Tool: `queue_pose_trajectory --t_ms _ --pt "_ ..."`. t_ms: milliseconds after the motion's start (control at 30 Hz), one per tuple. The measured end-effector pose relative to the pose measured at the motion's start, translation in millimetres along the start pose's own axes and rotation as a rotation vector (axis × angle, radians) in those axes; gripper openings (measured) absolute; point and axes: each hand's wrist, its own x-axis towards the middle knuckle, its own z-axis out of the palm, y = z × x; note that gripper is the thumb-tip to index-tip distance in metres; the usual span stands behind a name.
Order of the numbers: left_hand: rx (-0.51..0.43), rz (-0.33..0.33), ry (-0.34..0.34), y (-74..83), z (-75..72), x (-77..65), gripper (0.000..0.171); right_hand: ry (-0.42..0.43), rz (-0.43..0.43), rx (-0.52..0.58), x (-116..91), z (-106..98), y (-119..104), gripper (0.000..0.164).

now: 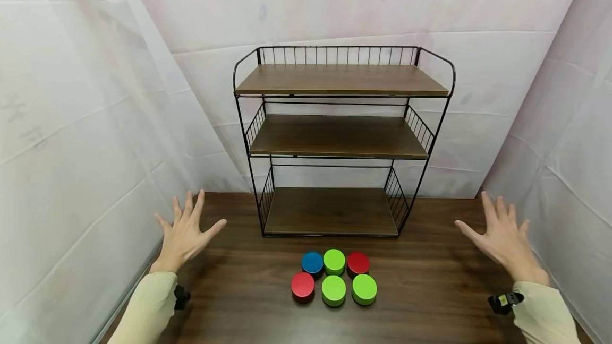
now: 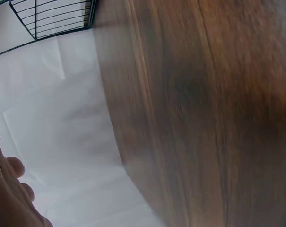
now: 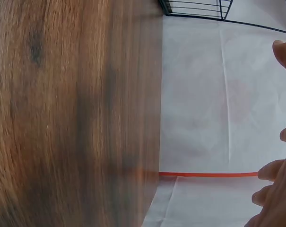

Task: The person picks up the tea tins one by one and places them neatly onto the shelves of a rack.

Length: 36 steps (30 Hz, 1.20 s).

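Observation:
My left hand (image 1: 184,238) is spread above the left side of the table, its fingers straight and holding nothing. Over the right side, my right hand (image 1: 504,240) is likewise spread and holds nothing. Between them, nearer the front, several round discs stand in two rows. The back row has a blue disc (image 1: 313,263), a green disc (image 1: 334,261) and a red disc (image 1: 358,264). In the front row are another red disc (image 1: 303,286) and two more green discs, one in the middle (image 1: 333,290) and one at the right (image 1: 364,289). Neither hand touches them.
Behind the discs stands a three-tier rack with black wire sides and brown boards: a top shelf (image 1: 341,79), a middle shelf (image 1: 339,136) and a bottom shelf (image 1: 331,211). White cloth (image 1: 95,121) hangs around the dark wooden table (image 1: 239,301) at the left, back and right.

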Motion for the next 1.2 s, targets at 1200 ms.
queue_pose_trajectory --t_ms 1200 --pt "-0.406 0.032 0.047 46.4 18.1 14.9 0.078 -0.010 0.028 0.167 -12.4 23.0 -35.7 0.100"
